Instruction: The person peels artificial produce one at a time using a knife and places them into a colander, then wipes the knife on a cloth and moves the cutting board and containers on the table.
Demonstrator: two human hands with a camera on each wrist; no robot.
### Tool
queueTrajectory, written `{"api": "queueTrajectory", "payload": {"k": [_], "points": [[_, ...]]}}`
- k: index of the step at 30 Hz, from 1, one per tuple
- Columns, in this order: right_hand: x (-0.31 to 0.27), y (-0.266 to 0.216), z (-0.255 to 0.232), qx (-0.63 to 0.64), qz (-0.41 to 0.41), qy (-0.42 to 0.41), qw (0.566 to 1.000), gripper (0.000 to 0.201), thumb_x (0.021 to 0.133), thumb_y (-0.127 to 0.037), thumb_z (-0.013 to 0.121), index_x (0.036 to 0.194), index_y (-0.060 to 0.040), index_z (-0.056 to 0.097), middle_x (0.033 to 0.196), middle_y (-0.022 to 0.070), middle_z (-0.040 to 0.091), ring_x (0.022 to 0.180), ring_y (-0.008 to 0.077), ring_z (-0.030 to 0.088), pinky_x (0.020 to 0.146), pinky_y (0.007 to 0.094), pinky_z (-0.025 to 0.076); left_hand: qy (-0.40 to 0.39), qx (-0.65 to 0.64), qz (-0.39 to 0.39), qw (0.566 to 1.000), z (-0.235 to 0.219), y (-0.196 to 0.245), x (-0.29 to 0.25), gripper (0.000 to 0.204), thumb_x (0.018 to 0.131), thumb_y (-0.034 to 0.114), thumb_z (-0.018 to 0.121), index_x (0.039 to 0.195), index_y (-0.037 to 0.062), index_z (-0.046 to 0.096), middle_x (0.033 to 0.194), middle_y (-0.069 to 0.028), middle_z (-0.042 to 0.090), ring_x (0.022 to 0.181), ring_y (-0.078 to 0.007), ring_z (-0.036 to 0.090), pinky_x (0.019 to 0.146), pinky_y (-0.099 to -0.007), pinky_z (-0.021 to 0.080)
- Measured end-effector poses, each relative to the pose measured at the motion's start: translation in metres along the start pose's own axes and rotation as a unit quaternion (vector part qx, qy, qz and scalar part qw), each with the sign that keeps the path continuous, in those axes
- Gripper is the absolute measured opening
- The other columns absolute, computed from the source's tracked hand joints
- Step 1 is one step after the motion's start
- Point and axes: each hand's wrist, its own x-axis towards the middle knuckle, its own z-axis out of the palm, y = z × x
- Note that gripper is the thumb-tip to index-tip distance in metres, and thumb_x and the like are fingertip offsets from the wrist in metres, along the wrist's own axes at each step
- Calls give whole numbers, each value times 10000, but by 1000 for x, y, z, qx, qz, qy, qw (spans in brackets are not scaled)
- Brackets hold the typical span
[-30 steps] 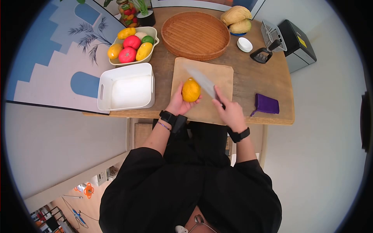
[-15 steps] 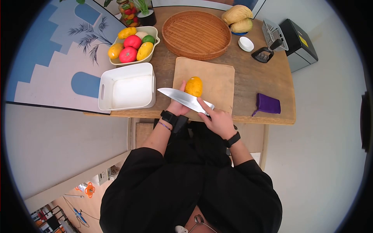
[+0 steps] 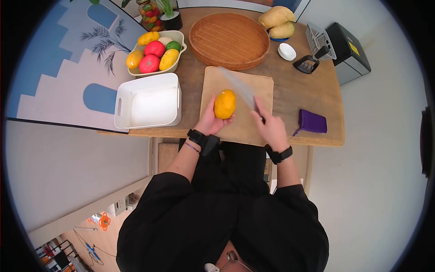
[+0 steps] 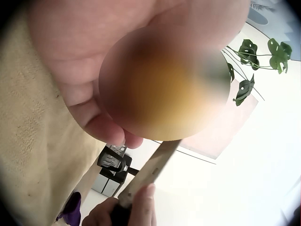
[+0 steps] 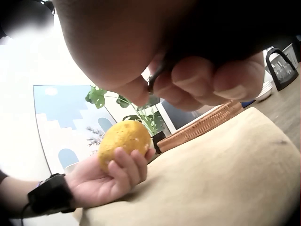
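A yellow-orange, oval fruit (image 3: 225, 104) lies in the left hand (image 3: 214, 119), its fingers curled round the underside, over the near part of the tan cutting board (image 3: 249, 86). The right wrist view shows the same fruit (image 5: 125, 140) gripped by the left hand (image 5: 110, 176), its skin speckled. The right hand (image 3: 273, 131) grips a knife (image 3: 240, 87) by its dark handle, the blurred blade pointing up and left, apart from the fruit in the head view. In the left wrist view the blade (image 4: 155, 165) shows partly behind the fruit.
Left of the board stands a white bin (image 3: 154, 106), with a bowl of colourful fruit (image 3: 180, 55) behind it. A round wicker tray (image 3: 229, 38) is at the back. To the right are a white dish (image 3: 286, 51), a black-handled tool (image 3: 306, 64) and a purple pouch (image 3: 312, 121).
Half a second ago the blade lay across the near side of the fruit, pointing left; now it is raised to the right and points away. The left hand and fruit have shifted little.
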Motion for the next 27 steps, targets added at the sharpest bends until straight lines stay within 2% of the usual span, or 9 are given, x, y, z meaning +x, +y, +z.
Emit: {"api": "queueTrajectory", "payload": {"k": [2,5,9,13,18,20,21,25,27], "points": [[-14,-8,7,55,-155,36,986,562,972,-434,649,1513,-378,507,693,143,694,632,382,692,595,469,572,-3,-15,25,1000,1,0,0,623,1022,673,445,1238,119,628,1048,-79,701,893,-241,664,819,-388,547],[-30,-24,1,-33,-201,-53,978,590,955,-384,698,1516,-345,521,670,157,660,617,355,682,585,428,556,-44,-52,21,997,0,1,1,640,998,695,479,1208,113,641,1021,-72,703,917,-227,673,835,-389,557],[-36,-20,25,-52,-217,-30,974,611,957,-390,697,1533,-357,497,601,122,601,541,319,644,541,425,534,-56,-57,30,996,-14,-3,10,630,992,690,503,1185,107,644,1020,-73,699,938,-220,678,846,-378,559],[-33,-15,37,-45,-215,25,975,619,972,-443,663,1552,-390,454,558,101,591,501,306,636,509,434,529,-81,-48,37,995,-13,-4,7,595,1032,638,470,1253,106,616,1105,-67,692,1009,-209,665,899,-385,541],[-20,-11,30,-65,-191,40,979,616,976,-450,650,1554,-379,450,624,119,639,533,329,653,511,453,531,26,22,53,998,-10,-7,8,514,1093,558,381,1385,169,549,1265,-27,655,1128,-184,620,951,-381,491],[-6,-9,23,-19,-108,12,994,574,982,-457,629,1529,-350,490,765,157,715,666,374,701,600,473,567,2,12,58,998,-10,-5,6,498,1086,566,400,1371,191,562,1248,-17,659,1102,-184,623,909,-361,487],[1,-13,14,65,-39,-22,997,530,990,-461,606,1495,-319,534,892,179,746,815,409,717,723,486,584,-7,3,46,999,-9,-4,5,500,1081,571,410,1359,187,570,1236,-20,662,1084,-185,622,893,-358,485],[19,3,-4,5,-56,-89,994,502,995,-455,598,1472,-304,561,920,174,751,894,410,716,805,482,578,1,13,23,1000,0,-2,-1,506,1066,582,437,1323,176,594,1194,-27,669,1033,-187,617,871,-361,488],[14,-4,-12,16,5,-68,998,521,996,-456,595,1495,-317,535,897,170,750,845,413,716,767,487,581,-2,5,27,1000,1,0,-2,507,1064,582,440,1317,172,597,1189,-33,671,1034,-189,617,866,-360,488]]}}
